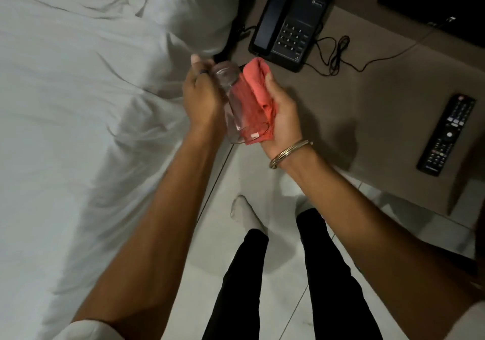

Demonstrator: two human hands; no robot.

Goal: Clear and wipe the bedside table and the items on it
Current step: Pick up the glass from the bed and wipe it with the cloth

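I hold a clear glass bottle (231, 95) in the air above the gap between bed and bedside table. My left hand (200, 95) grips its upper part near the neck. My right hand (282, 113) presses a red cloth (258, 90) against the bottle's right side, and the cloth shows through the glass. The brown bedside table (380, 98) lies to the right. A black desk phone (291, 21) with its cord sits at the table's near-left corner, and a black remote control (447, 133) lies near the right edge.
A bed with rumpled white sheets (78, 103) fills the left side. A black flat device (435, 0) with a cable lies at the table's far right. Below are white floor tiles (210, 261), my black trousers and socked feet.
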